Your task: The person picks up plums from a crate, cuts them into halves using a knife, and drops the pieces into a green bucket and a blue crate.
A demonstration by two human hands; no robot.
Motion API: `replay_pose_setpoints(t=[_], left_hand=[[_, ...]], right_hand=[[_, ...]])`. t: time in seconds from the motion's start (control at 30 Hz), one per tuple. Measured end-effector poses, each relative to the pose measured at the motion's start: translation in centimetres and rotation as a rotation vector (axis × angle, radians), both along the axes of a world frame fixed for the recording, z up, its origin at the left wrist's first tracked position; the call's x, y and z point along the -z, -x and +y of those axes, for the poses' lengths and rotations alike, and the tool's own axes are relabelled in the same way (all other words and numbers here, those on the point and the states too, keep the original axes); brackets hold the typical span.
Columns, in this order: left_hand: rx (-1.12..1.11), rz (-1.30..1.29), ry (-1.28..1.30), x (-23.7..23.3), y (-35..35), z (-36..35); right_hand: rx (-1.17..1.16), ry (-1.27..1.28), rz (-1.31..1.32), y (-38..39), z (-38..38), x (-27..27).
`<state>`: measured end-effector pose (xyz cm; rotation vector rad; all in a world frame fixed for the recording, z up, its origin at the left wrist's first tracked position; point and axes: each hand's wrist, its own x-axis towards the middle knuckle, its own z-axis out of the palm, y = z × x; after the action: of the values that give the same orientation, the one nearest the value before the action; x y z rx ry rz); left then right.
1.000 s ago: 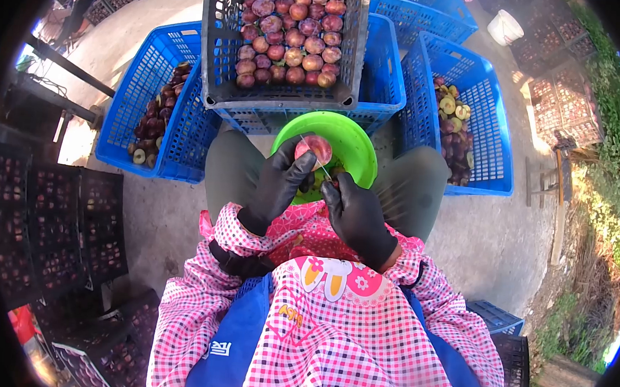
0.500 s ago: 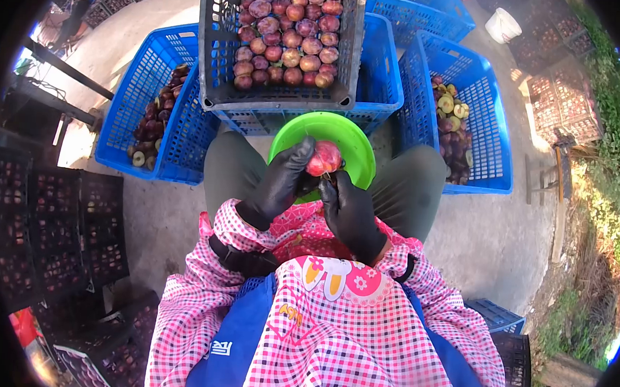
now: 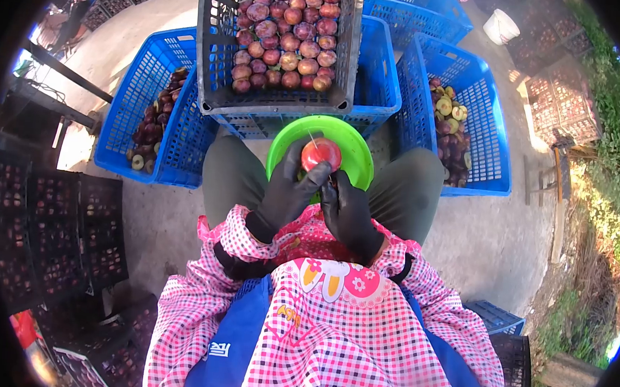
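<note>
Left hand [image 3: 289, 192], black-gloved, grips a red plum [image 3: 321, 154] over the green bowl [image 3: 354, 141] between the knees. Right hand [image 3: 348, 208] is curled just beside the plum; whether it holds anything cannot be told. Far centre, a dark crate [image 3: 212, 60] is full of whole plums [image 3: 287, 39]. The left blue crate [image 3: 127, 111] and right blue crate [image 3: 488, 126] hold cut fruit.

Outdoors, in hard sunlight on a bare concrete floor [image 3: 495, 240]. Stacked dark crates [image 3: 52, 227] along the left edge, a white bucket [image 3: 505, 26] toward the far right corner, a grassy verge [image 3: 616, 113] down the right edge.
</note>
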<state>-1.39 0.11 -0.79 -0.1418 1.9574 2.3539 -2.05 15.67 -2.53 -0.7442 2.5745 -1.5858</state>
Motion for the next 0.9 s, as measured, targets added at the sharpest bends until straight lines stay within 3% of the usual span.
replay_pose_setpoints(t=[0.07, 0.1, 0.13, 0.2, 0.23, 0.3, 0.33, 0.4, 0.43, 0.47, 0.53, 0.57, 0.6, 0.63, 0.67, 0.7, 0.73, 0.77, 0.83, 0.87, 0.9], left_hand=[[-0.120, 0.373, 0.434, 0.4, -0.2, 0.2], [-0.070, 0.278, 0.098, -0.1, -0.3, 0.6], [-0.070, 0.282, 0.099, -0.4, -0.1, 0.3], [0.116, -0.120, -0.718, -0.5, 0.1, -0.5], [0.116, -0.125, -0.719, -0.2, -0.3, -0.6], [0.025, 0.082, 0.025, 0.2, -0.3, -0.7], [0.025, 0.076, 0.022, 0.4, -0.4, -0.6], [-0.067, 0.380, 0.221, 0.4, -0.1, -0.4], [-0.021, 0.187, -0.056, -0.6, -0.5, -0.2], [-0.021, 0.193, -0.053, -0.5, -0.1, -0.3], [0.032, -0.041, -0.615, 0.6, 0.1, -0.5], [-0.001, 0.008, -0.303, 2.4, 0.3, -1.2], [-0.004, 0.011, -0.305, 3.0, 0.4, -1.6], [-0.020, 0.194, 0.110, 3.4, 0.3, -1.9], [-0.033, 0.378, 0.528, 3.8, 0.3, -2.2], [-0.003, 0.435, 0.629, 3.8, 0.8, -2.5], [-0.002, 0.441, 0.631, 3.9, 1.1, -2.5], [-0.043, 0.406, 0.552, 3.9, 1.2, -2.4], [-0.102, 0.364, 0.472, 2.9, 1.0, -2.5], [-0.080, 0.284, 0.462, 2.3, 0.7, -2.7], [-0.039, 0.206, 0.454, 1.8, 0.4, -2.9]], right_hand=[[-0.008, 0.071, 0.001, -0.5, 0.1, -0.3], [-0.009, 0.073, 0.032, -0.3, 0.0, -0.7], [-0.011, 0.075, 0.061, -0.2, 0.0, -0.9], [0.001, 0.033, 0.028, 0.1, -0.1, -0.9], [0.011, -0.012, -0.007, 0.0, 0.0, -0.8], [-0.008, 0.043, -0.015, 0.1, 0.0, -0.7], [-0.019, 0.098, -0.036, -0.3, 0.2, -0.6], [-0.023, 0.107, -0.035, -0.6, 0.3, -1.1], [-0.038, 0.119, -0.021, -0.2, 0.2, -1.4], [-0.039, 0.121, -0.015, 0.1, 0.1, -1.4], [-0.014, 0.034, -0.025, -0.3, -0.1, -1.0], [-0.016, 0.034, -0.027, -0.1, 0.0, -1.0], [-0.087, 0.229, -0.459, 0.2, 0.2, -1.1], [-0.152, 0.422, -0.897, 0.2, 0.4, -1.2], [-0.149, 0.423, -0.896, 0.1, 0.5, -0.8], [-0.139, 0.343, -0.734, 0.3, 0.5, -0.4], [-0.128, 0.264, -0.574, 0.4, 0.4, -0.1], [-0.127, 0.265, -0.572, 0.3, 0.6, 0.0], [0.002, 0.181, 0.023, 0.1, 1.1, -1.3], [-0.010, 0.180, 0.016, 0.5, 1.6, -2.0], [0.034, 0.283, -0.156, 1.1, 2.0, -2.7]])
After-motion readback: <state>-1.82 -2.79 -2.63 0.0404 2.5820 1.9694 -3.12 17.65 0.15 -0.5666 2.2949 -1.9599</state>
